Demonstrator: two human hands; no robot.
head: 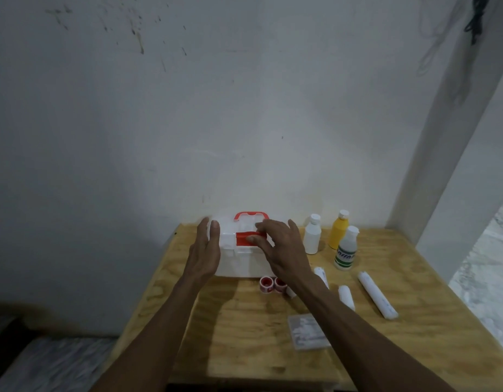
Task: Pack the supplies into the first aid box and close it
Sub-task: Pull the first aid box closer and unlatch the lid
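A white first aid box (239,261) with a red handle (251,215) and red front latch (243,239) stands closed at the back of the wooden table (244,321). My left hand (206,250) is flat against the box's left side, fingers apart. My right hand (281,247) rests over the box's right front, with fingertips on the red latch. Two red tape rolls (273,284) lie just in front of the box. Three white bandage rolls (377,295) lie to the right, one partly hidden by my right forearm. A clear plastic packet (308,332) lies nearer me.
Three bottles stand right of the box: a white one (312,234), a yellow one (338,230) and a clear one with a green label (347,248). A white wall rises right behind the table. The table's right edge drops to a pale floor.
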